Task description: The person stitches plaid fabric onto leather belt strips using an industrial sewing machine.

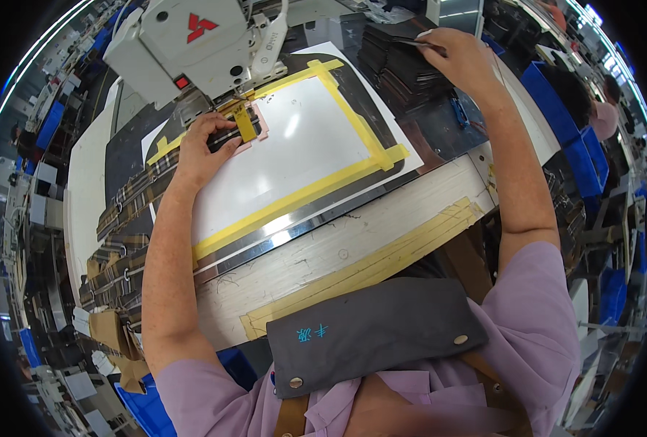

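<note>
Left hand (pixel 201 149) presses flat on one small dark piece (pixel 230 135) beside the yellow clamp (pixel 245 124) under the sewing machine head (pixel 185 44), on the yellow-taped white plate (pixel 302 138) of the table (pixel 353 247), while right hand (pixel 462 62) pinches one dark piece (pixel 411 41) above the dark stack (pixel 400 73)

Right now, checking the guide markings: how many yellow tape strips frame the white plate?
3: one along the white plate's top edge, one down its right side, one along the bottom. The left hand may hide more.
</note>
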Action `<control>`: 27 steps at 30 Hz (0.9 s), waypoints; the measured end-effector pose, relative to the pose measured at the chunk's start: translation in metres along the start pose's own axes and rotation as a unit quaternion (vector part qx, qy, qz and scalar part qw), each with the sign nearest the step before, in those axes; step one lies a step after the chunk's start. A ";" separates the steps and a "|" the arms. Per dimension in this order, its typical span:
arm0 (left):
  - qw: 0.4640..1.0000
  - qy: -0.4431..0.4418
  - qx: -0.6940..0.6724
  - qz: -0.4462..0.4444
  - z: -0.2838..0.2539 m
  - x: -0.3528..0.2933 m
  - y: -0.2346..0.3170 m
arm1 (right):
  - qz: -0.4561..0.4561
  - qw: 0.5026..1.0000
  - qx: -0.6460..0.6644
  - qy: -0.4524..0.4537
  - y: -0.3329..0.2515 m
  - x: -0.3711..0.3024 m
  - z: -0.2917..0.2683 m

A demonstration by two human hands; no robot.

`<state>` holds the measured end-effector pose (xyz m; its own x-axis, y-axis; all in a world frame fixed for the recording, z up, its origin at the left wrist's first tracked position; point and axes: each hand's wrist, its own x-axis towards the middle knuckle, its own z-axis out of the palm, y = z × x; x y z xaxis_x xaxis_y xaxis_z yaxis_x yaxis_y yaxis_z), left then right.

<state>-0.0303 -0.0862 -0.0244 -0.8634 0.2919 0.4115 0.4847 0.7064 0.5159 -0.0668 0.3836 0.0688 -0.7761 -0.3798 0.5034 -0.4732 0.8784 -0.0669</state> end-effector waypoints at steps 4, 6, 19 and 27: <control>0.973 0.020 0.216 0.081 -0.004 -0.003 0.044 | -0.183 0.955 -0.108 0.209 -0.063 -0.010 -0.020; 0.986 -0.036 -0.074 -0.143 -0.001 -0.004 0.096 | -0.256 0.938 -0.102 0.210 -0.106 -0.017 -0.014; 0.853 -0.073 -0.419 -0.302 0.018 -0.002 0.063 | -0.306 0.915 0.242 -0.107 -0.158 0.019 0.100; 0.976 0.118 -0.044 -0.175 0.014 0.005 0.037 | -0.365 0.928 0.068 -0.039 -0.150 0.058 0.125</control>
<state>-0.0187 -0.0500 -0.0140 -0.9268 -0.1219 0.3552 0.1850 0.6749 0.7143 -0.0925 0.1935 0.0007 -0.2529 -0.8840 0.3931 -0.9287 0.3357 0.1573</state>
